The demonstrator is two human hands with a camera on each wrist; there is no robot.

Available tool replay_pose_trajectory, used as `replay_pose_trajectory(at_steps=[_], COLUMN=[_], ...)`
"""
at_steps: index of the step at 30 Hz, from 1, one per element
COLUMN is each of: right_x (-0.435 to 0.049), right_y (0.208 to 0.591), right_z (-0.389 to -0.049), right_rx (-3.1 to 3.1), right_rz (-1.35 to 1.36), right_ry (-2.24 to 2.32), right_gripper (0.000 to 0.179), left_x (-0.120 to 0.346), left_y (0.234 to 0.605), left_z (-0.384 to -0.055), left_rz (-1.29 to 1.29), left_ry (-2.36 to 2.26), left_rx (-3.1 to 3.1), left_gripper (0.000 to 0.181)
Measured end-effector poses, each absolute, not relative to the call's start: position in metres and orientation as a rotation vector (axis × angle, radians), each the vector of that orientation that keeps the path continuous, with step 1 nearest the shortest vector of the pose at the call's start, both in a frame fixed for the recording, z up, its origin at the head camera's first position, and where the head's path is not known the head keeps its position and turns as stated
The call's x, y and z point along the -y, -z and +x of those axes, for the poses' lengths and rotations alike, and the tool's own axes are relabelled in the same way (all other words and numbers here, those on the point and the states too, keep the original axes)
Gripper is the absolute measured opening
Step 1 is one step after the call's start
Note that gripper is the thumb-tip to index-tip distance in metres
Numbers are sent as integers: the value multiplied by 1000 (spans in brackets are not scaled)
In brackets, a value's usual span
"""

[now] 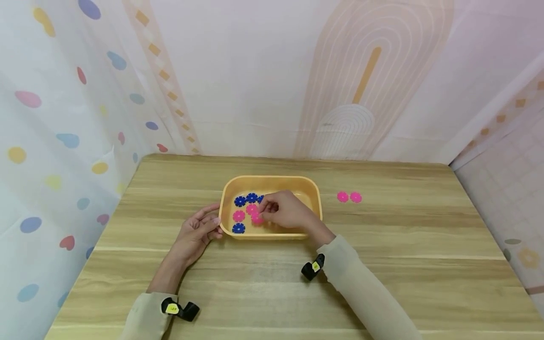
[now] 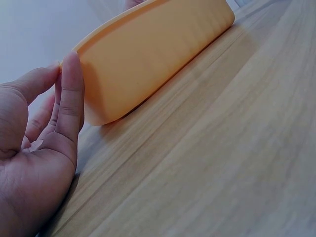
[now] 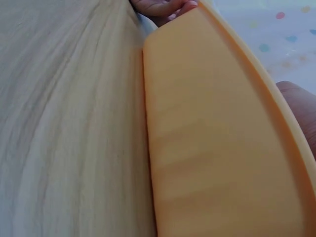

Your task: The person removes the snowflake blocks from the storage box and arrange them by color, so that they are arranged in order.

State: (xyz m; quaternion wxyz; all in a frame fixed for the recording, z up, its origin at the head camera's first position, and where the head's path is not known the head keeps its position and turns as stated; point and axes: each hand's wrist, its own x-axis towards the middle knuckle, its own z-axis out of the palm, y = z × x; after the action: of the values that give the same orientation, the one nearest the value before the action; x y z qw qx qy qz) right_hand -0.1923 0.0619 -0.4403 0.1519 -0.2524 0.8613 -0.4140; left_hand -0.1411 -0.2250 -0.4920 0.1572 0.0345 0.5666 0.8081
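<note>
While the left hand grips the tub, the right hand reaches inside

Within the tub's left half, four blue discs and three pink discs show. The right fingers are curled at one pink disc; whether they clamp it, I cannot tell. Left thumb and fingers are clamped on the tub's left rim. Near its right end, two loose discs, also pink, lie side by side on the table. Wood spreads to either side; the back edge meets a patterned curtain.
</note>
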Motion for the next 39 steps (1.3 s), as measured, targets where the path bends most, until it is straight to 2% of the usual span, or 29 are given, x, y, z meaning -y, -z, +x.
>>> replay_pose_trajectory(at_steps=[18,31,39], right_x=[-107,-139,-159], right_y=[421,418,415], right_z=[-186,-184,-182], right_rx=[-2547,-2595,-2604], right_rz=[-679,-484,-353], right_ry=[1379,1477,1531], right_gripper=[6,3,8], left_x=[227,227,227], left_y=[491,491,493], left_z=[-142,-142,-143], left_rz=[98,108,116], left_ry=[-2311,-2320,-2324], left_rx=[-1628,-1620,-1618], left_gripper=[40,41,41])
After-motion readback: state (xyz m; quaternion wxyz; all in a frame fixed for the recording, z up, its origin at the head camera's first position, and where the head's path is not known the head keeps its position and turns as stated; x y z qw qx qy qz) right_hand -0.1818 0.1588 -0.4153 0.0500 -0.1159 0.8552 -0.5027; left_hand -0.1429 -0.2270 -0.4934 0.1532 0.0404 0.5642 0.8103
